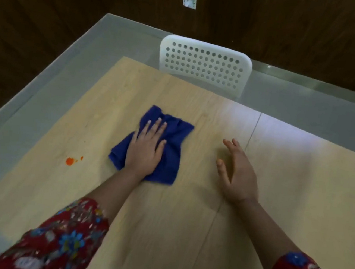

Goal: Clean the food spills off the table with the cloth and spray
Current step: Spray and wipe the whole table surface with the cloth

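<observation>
I'm pressing my L hand (145, 148) flat on the blue cloth (170, 160), fingers straight, not curling round it. So no real grip, just palm pushing down. My R hand (236, 175) is hanging just right of the cloth, fingers loose & open, holding nothing. Can't tell if it's touching the wood.

The cloth is lying crumpled on the table (183, 224), about the middle. I'm guessing it's soft, light & floppy, prob bunching up when pushed, not slippery, nothing to break. I'm thinking the best hold is a flat palm on its middle, or a pinch on the bunched bit by my wrist if I'm lifting it.

The orange spill (69, 161) is sitting left of the cloth, a bit apart, w/ tiny dots beside it. It's not wiped yet, so I'm thinking the cloth needs sliding left. I'm not seeing the spray anywhere.

The table is pale wood, looking smooth & hard, so I'm guessing the cloth slides easy. A thin seam line (253, 130) is running right of the cloth, & light is shining on the top there.

Past the cloth a white chair (205, 64) w/ round holes is standing at the far edge. Grey floor (42, 100) is showing left of the cloth. Far past the cloth a dark wood wall (53, 7) is holding a white socket (189, 1).
</observation>
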